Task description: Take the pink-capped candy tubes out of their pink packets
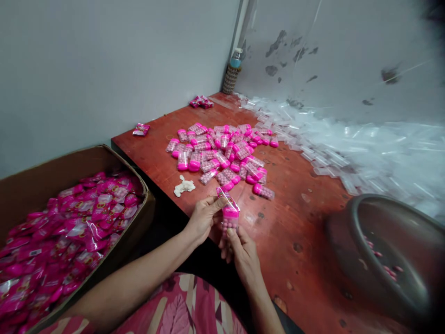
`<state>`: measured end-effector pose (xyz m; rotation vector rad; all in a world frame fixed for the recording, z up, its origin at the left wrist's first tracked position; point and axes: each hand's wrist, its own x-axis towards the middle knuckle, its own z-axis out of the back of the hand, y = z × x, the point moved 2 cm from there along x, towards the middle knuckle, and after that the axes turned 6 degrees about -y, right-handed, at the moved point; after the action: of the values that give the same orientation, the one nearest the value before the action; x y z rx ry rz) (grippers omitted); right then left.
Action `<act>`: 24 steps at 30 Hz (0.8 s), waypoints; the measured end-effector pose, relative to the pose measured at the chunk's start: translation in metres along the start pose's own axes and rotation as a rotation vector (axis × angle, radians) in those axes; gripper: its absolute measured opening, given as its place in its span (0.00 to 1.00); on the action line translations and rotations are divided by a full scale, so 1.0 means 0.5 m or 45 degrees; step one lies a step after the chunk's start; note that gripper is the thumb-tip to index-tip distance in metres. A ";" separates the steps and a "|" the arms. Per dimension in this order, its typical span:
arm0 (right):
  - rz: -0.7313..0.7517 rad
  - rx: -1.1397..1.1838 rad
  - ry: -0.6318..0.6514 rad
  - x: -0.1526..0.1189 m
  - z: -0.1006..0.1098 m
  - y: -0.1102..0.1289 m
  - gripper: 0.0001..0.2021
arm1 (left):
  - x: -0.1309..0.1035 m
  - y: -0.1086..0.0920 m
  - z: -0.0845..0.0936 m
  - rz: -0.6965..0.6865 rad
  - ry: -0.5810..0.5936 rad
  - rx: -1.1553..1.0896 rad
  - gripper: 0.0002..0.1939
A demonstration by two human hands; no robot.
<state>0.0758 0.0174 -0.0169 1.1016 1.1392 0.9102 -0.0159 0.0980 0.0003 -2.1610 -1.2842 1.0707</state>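
My left hand pinches the top of a clear printed wrapper with pink edges, just over the table's front edge. Below that wrapper, my right hand grips a small clear container of pink balls with a bright pink cap pointing up. The cap meets the wrapper's lower part; how far it sits inside is hard to tell. Beyond my hands, a heap of similar pink-capped containers lies on the red table.
A cardboard box of pink packets stands at the left. Clear empty containers pile along the right wall. A dark basin holds a few pink balls. A white lump, loose packets and a bottle are also there.
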 end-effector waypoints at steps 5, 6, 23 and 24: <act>0.030 -0.056 -0.090 0.003 0.000 -0.002 0.13 | 0.002 0.007 0.003 0.138 0.067 0.129 0.13; 0.036 -0.080 -0.110 0.002 0.001 -0.002 0.13 | 0.003 0.009 0.004 0.154 0.068 0.156 0.13; -0.135 0.217 -0.036 0.019 0.012 -0.008 0.14 | 0.006 0.017 0.002 0.253 0.117 0.227 0.12; -0.163 0.329 0.004 0.020 0.011 -0.009 0.14 | 0.005 0.017 0.002 0.273 0.151 0.231 0.12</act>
<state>0.0832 0.0248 -0.0233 1.2198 1.3408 0.6779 -0.0113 0.0962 -0.0070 -2.2218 -0.8829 1.0761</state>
